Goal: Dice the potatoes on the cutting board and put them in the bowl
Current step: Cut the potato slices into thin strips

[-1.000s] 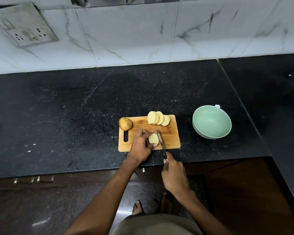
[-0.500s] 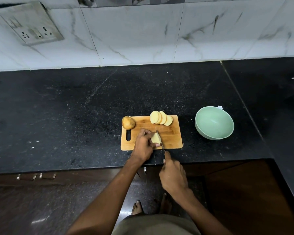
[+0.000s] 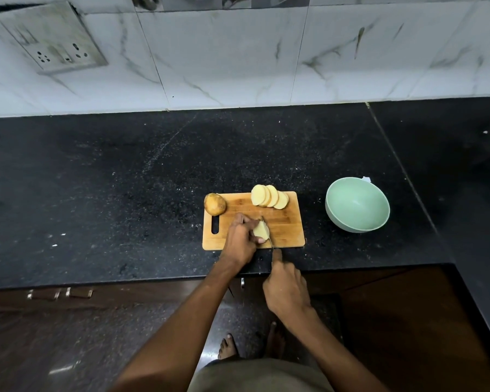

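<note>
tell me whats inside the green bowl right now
Nothing shows inside the green bowl: its visible inner wall is bare, with no potato pieces. The potato slices are on the cutting board. The near rim hides a little of the inside.

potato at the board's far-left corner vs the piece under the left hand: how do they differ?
The corner potato is whole and brown-skinned; the held piece shows a pale cut face. The corner potato lies untouched; the held piece is gripped by the left hand, with the knife in the right hand against it. The corner potato sits at the far edge; the held piece is nearer the person. Both are on the cutting board.
</note>
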